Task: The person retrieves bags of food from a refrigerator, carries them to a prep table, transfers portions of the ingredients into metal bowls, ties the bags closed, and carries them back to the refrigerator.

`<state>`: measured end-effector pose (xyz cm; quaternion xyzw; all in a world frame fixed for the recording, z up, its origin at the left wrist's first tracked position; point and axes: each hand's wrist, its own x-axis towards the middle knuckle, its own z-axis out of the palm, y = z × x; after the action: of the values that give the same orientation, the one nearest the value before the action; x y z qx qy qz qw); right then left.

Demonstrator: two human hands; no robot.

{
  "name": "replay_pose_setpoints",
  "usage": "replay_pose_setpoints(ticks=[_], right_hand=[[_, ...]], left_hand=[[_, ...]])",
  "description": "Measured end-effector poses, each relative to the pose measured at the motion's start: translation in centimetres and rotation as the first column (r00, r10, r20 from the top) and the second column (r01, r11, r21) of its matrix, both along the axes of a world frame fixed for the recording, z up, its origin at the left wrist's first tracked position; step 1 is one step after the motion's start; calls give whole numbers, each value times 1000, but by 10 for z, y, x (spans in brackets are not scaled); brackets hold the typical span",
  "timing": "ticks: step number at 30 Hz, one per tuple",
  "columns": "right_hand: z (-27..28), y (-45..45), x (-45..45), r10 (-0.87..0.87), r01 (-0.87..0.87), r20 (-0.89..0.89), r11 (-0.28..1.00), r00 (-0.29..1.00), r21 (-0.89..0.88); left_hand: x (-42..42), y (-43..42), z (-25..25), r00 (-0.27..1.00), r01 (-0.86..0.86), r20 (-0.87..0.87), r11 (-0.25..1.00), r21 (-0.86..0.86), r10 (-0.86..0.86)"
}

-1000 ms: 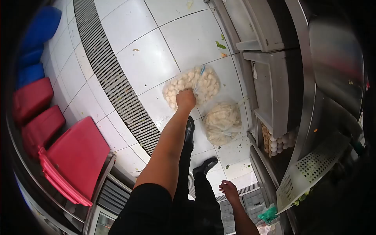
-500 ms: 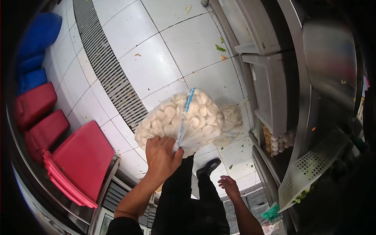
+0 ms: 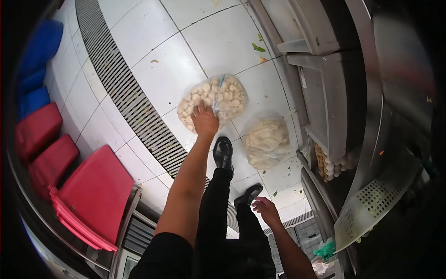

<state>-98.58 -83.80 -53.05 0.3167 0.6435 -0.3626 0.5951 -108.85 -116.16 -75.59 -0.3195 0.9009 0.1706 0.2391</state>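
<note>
A clear plastic bag of pale round slices (image 3: pixel 231 98), with blue print on its plastic, rests on the tiled floor ahead of my feet. My left hand (image 3: pixel 205 122) reaches down onto its near side, fingers stretched and apart over the plastic, thumb beside the gathered neck. A second clear bag of pale, longish pieces (image 3: pixel 266 142) sits on the floor to the right, apart from the first. Near my right shoe (image 3: pixel 249 195) hangs my right hand (image 3: pixel 266 210), its fingers loosely bent and apart with nothing in them.
A floor drain grate (image 3: pixel 134 102) runs diagonally on the left. Red bins (image 3: pixel 100 190) and blue bins (image 3: pixel 39 42) line that side. Grey drawers (image 3: pixel 320 97), egg trays (image 3: pixel 332 167) and a perforated basket (image 3: pixel 371 200) stand along the right. Vegetable scraps (image 3: pixel 258 47) litter the tiles.
My left hand has moved forward and down with the bag of round slices, from above my leg to the floor. The second bag is now fully visible. My right hand has shifted slightly.
</note>
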Motion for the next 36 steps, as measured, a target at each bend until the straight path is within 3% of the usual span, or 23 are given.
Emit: replay_pose_setpoints(ticks=[3,4,6,8,9,10,11,12,15,16,17,18,19,21,22,23,25,27,28,31,32,33,36], right_hand=[[-28,8,7,2,-3,-20,1000,1000,-18],[-37,7,9,-57,55,-65,998,996,-34],[-62,11,5,-38,37,-179,999,983,-10],[-103,29,-3,271,-204,-319,952,908,228],[-112,20,-22,317,-193,-324,912,891,361],[-175,65,10,387,-183,-513,897,766,403],[-204,80,10,439,-209,-518,872,734,442],[-233,92,11,195,-23,-418,924,887,382],[-272,72,-11,-113,250,-439,930,892,269],[-266,50,-27,-116,252,-437,930,892,267],[-247,19,-48,-260,364,-339,884,904,293],[-237,-1,-62,-402,465,-241,822,883,330],[-244,-1,-63,-406,467,-239,822,882,327],[-255,3,-70,-439,430,-26,866,898,255],[-255,5,-70,-438,430,-29,866,898,254],[-247,1,-74,-383,379,-45,879,923,290],[-220,-11,-89,-321,327,-74,891,944,315],[-173,-21,-95,-85,172,-262,927,961,332],[-182,-2,-71,16,133,-406,932,914,337],[-73,-43,-71,-104,197,-476,969,873,149],[-33,-59,-72,5,129,-530,968,848,216],[14,-78,-79,-141,203,-473,976,870,83],[144,-115,-99,-122,125,-470,992,874,-24]], left_hand=[[-14,-8,25,990,31,134,990,134,-49],[4,0,17,995,93,-43,994,49,-91],[16,8,55,988,45,-150,997,63,-35],[23,15,100,960,2,-279,997,76,19],[27,18,117,948,3,-317,997,81,23],[35,23,120,945,-5,-323,994,111,41],[40,26,119,941,-9,-333,991,137,55],[41,29,115,943,-10,-327,990,138,55],[30,31,89,966,43,-256,999,-2,-42],[31,31,65,986,-10,-165,988,152,35],[36,32,46,993,-78,-59,952,296,100],[41,39,34,993,-78,-59,953,292,99],[43,50,25,998,-35,-43,965,261,48],[39,51,14,1000,5,-31,974,226,2],[34,47,8,990,-27,140,962,273,-12],[33,44,7,951,-70,307,947,312,-31],[50,34,15,971,-69,238,960,272,2],[67,14,36,986,-53,164,974,222,16],[76,3,54,985,-72,170,975,212,36],[125,-22,103,973,-151,197,976,154,120],[137,-29,131,952,-225,237,967,120,192],[153,-34,157,943,-261,230,962,73,239],[210,-58,241,941,-314,153,947,63,302]])
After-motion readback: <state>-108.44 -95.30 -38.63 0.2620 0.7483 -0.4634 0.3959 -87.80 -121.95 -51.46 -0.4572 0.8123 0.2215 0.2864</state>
